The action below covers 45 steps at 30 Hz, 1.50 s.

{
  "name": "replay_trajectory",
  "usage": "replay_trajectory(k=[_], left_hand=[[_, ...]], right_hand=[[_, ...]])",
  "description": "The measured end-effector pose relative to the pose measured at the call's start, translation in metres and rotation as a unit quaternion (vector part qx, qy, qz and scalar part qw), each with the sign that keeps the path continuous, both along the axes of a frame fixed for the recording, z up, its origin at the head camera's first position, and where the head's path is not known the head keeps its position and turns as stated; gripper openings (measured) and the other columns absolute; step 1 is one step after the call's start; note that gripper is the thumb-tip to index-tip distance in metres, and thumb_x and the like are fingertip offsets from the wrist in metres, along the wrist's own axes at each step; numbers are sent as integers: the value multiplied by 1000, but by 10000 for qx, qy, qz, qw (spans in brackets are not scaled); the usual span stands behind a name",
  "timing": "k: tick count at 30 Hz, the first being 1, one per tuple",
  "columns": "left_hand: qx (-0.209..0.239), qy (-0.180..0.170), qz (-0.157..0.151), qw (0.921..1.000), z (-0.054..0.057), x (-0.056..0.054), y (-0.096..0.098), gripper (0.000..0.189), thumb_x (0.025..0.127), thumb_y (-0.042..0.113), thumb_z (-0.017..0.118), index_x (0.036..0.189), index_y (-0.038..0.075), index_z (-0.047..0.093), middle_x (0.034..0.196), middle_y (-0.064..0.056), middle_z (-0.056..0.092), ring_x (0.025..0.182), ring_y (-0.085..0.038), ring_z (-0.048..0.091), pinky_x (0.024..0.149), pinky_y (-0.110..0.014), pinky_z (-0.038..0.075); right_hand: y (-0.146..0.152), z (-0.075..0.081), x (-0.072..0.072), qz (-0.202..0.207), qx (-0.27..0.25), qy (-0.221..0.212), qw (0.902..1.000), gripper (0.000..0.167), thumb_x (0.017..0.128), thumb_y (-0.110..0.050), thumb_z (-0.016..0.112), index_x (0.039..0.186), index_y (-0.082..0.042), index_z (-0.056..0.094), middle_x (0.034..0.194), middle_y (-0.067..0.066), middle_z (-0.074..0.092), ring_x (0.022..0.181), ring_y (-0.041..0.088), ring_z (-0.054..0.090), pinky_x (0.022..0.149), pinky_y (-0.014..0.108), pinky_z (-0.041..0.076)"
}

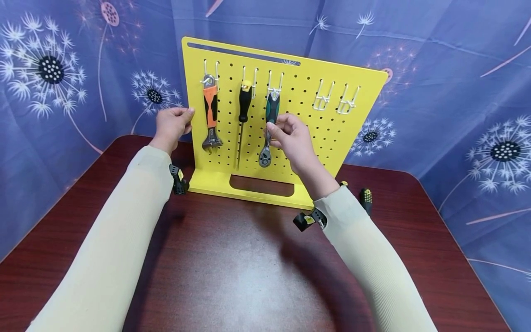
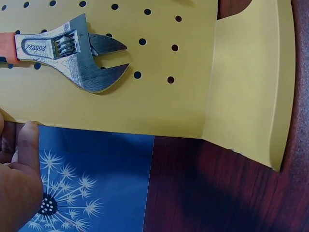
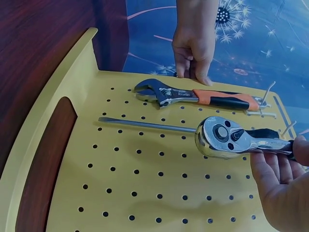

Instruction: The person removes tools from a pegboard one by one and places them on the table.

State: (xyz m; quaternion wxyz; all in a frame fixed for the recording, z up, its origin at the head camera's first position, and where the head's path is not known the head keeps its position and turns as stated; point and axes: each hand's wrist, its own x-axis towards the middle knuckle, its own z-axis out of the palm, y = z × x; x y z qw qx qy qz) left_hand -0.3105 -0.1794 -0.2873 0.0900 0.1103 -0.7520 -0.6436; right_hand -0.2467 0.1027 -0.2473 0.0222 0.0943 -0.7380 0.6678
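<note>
My right hand [image 1: 295, 140] pinches a ratchet wrench [image 1: 272, 107] between thumb and fingers, around the lower part of its black-and-green handle. The ratchet hangs head down, its handle end at a white wire hook [image 1: 274, 85] on a yellow pegboard [image 1: 296, 108]. At the board's left edge, my left hand [image 1: 171, 127] grips the rim with the thumb against the edge. Beside it hangs an adjustable wrench [image 1: 211, 108] with an orange-and-black handle, jaws downward. Between the two wrenches a black-handled screwdriver [image 1: 245, 101] with a yellow end hangs blade down.
Two white double hooks [image 1: 322, 97] on the board's right side hold nothing. The pegboard's foot [image 1: 207, 182] stands on a dark red wooden table [image 1: 232, 258]. Behind my right forearm lies a black-and-yellow handle [image 1: 366, 199], partly hidden. A blue dandelion-print curtain [image 1: 456, 69] hangs behind.
</note>
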Motion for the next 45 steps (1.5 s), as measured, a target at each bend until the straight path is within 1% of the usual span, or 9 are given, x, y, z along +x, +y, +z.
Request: replay_trajectory(k=[4, 12, 18, 23, 30, 34, 37, 39, 45], left_hand=[[-18, 21, 10, 10000, 0, 0, 0, 25, 101, 33, 63, 109, 11, 73, 80, 10, 52, 68, -3, 48, 65, -12, 49], [-105, -19, 5, 9999, 0, 1, 0, 33, 102, 34, 61, 119, 7, 71, 82, 10, 51, 69, -4, 48, 65, -12, 48], [-129, 40, -32, 9999, -1, 1, 1, 30, 102, 33, 62, 114, 7, 72, 81, 9, 51, 62, -3, 47, 65, -14, 47], [-166, 21, -48, 9998, -2, 1, 2, 33, 103, 32, 61, 119, 5, 71, 84, 9, 51, 67, -2, 48, 66, -11, 49], [-110, -48, -8, 9999, 2, 2, 3, 43, 104, 32, 59, 136, 4, 65, 97, 10, 53, 79, -3, 51, 71, -9, 51], [-18, -138, 54, 9999, 4, 0, 4, 43, 104, 31, 59, 139, 6, 63, 118, 5, 59, 95, -4, 54, 90, -18, 57], [79, -200, 127, 9997, 5, -2, 5, 43, 103, 30, 60, 140, 9, 62, 138, -3, 59, 106, -6, 56, 105, -27, 55], [130, -228, 161, 9995, 5, -3, 6, 43, 103, 30, 61, 141, 10, 61, 148, -6, 56, 111, -5, 56, 109, -31, 53], [157, -226, 184, 9995, 4, -5, 7, 43, 103, 29, 61, 141, 10, 61, 150, -8, 56, 111, -6, 56, 110, -33, 52]], right_hand=[[-1, 1, 6, 80, -20, 18, 10000, 2, 104, -8, 59, 105, -7, 60, 84, -11, 66, 82, 3, 66, 77, 20, 58], [4, -1, 22, 289, 70, -99, 9995, 5, 104, -7, 59, 108, -5, 61, 85, -10, 67, 84, 4, 67, 82, 24, 61], [10, -8, 33, 356, 116, -286, 9989, 7, 105, -8, 57, 110, -4, 59, 88, -9, 68, 88, 5, 69, 88, 28, 62], [17, -16, 42, 369, 213, -399, 9983, 9, 105, -8, 58, 111, -2, 59, 86, -10, 68, 89, 5, 70, 93, 34, 62], [33, -27, 54, 374, 121, -538, 9978, 8, 104, -5, 57, 111, -1, 58, 83, -13, 67, 84, 1, 70, 87, 29, 63], [48, -34, 59, 263, 70, -632, 9976, 8, 104, -4, 55, 111, -1, 57, 83, -12, 67, 82, 2, 70, 79, 22, 61], [59, -38, 62, 152, 82, -670, 9976, 9, 104, -4, 55, 112, 0, 58, 83, -13, 68, 81, 2, 69, 78, 21, 61], [67, -41, 64, 56, 126, -706, 9974, 9, 104, -5, 56, 112, 0, 59, 82, -13, 68, 81, 2, 69, 80, 21, 61], [90, -47, 68, -180, 80, -786, 9967, 5, 105, -6, 54, 107, -4, 59, 81, -13, 68, 80, 1, 68, 79, 21, 62]])
